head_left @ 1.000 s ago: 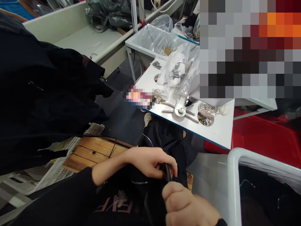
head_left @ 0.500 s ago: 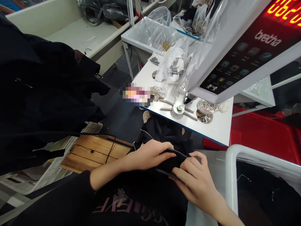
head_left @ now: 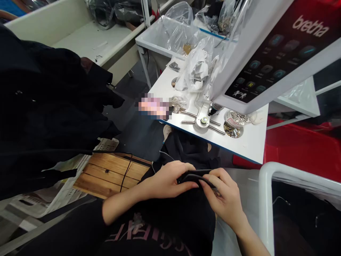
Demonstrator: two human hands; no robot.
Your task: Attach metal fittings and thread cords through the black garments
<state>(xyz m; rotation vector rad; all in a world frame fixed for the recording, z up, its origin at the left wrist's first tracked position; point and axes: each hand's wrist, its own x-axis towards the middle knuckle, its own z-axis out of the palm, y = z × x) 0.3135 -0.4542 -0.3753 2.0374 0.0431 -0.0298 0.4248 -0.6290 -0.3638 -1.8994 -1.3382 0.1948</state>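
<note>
My left hand [head_left: 166, 179] and my right hand [head_left: 225, 199] meet at the bottom centre, both pinched on a folded edge of a black garment [head_left: 195, 176]. The garment hangs down over my lap, where pink lettering [head_left: 149, 236] shows on the dark cloth. More of the black fabric [head_left: 186, 149] trails toward the floor under the white table. The fingers of both hands are curled round the fabric's edge.
A white table [head_left: 250, 142] ahead carries metal springs, snaps in dishes and plastic bags. A white machine panel [head_left: 269, 60] with buttons juts over it. Black clothes [head_left: 45, 110] pile at left above a wooden box [head_left: 106, 174]. A white-railed cart [head_left: 263, 199] stands right, red bins behind.
My right hand has gone from a fist low in the frame to a pinch on the garment's edge beside the left hand. The view has tilted, and both hands sit slightly higher.
</note>
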